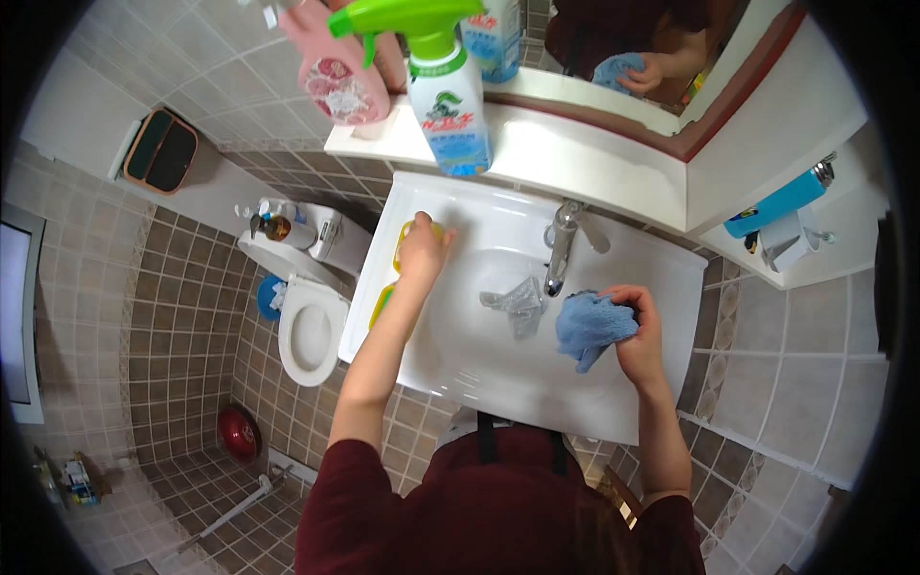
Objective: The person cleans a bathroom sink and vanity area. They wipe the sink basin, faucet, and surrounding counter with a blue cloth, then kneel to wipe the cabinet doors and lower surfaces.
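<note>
My right hand [640,331] is closed around a crumpled light blue cloth [592,331], held over the right part of the white sink [498,379]. My left hand [423,251] reaches to the sink's far left rim, its fingers bent down on a small yellow-edged dish [400,257] and partly covering it. Nearer to me on the same rim, a yellow-edged green dish [381,305] sits partly behind my left forearm. In the basin lies a crumpled clear plastic bag [520,305]. The chrome faucet [562,251] stands between the bag and the cloth.
A white ledge [575,144] behind the sink bears a green-topped spray bottle [448,110] and a pink bottle [342,81]. A mirror [613,38] rises behind. At right, a shelf holds a blue flask [781,199]. A toilet [312,331] and blue bin [269,299] stand left.
</note>
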A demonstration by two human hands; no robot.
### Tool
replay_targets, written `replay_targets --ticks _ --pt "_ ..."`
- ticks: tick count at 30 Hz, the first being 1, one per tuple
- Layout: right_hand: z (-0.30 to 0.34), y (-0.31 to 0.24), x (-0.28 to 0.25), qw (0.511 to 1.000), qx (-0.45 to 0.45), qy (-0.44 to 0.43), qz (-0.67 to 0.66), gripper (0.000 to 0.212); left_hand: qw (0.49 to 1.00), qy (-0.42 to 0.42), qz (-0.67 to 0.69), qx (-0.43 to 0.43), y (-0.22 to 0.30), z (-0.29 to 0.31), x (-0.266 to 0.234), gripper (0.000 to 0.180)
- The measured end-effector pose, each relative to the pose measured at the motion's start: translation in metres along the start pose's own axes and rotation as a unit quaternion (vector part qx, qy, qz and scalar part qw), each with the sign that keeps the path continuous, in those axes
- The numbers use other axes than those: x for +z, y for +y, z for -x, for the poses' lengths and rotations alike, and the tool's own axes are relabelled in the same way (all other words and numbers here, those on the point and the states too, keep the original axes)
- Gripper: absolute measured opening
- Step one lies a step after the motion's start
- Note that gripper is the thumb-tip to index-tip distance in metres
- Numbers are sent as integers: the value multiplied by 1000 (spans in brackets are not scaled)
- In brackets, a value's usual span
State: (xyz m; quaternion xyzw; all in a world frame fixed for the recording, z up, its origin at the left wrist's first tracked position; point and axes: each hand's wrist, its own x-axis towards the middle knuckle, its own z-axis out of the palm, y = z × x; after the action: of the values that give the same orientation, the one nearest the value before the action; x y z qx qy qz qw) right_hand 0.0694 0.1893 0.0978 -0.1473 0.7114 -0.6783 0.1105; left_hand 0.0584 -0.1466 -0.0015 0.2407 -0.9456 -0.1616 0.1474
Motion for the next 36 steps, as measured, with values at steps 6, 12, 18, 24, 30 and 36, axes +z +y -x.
replay_targets --ticks 6,12,18,24,30,36 --pt "-20 -28 -14 991 -54 66 -108 33 933 237 217 160 78 -8 -147 49" --pt "-61 -81 -6 965 -237 92 -68 39 899 89 393 172 105 -71 -161 80" --pt "-121 -46 0 852 -258 68 449 45 904 97 394 131 53 -29 -187 77" --pt "-155 -42 55 803 -330 59 493 44 938 132 316 -48 -58 39 -175 61" --pt "-165 -34 74 788 -334 73 512 44 939 178 266 -128 -139 61 -88 60" --pt "-166 -35 76 790 -342 69 505 45 967 141 166 -131 -169 60 -9 54"
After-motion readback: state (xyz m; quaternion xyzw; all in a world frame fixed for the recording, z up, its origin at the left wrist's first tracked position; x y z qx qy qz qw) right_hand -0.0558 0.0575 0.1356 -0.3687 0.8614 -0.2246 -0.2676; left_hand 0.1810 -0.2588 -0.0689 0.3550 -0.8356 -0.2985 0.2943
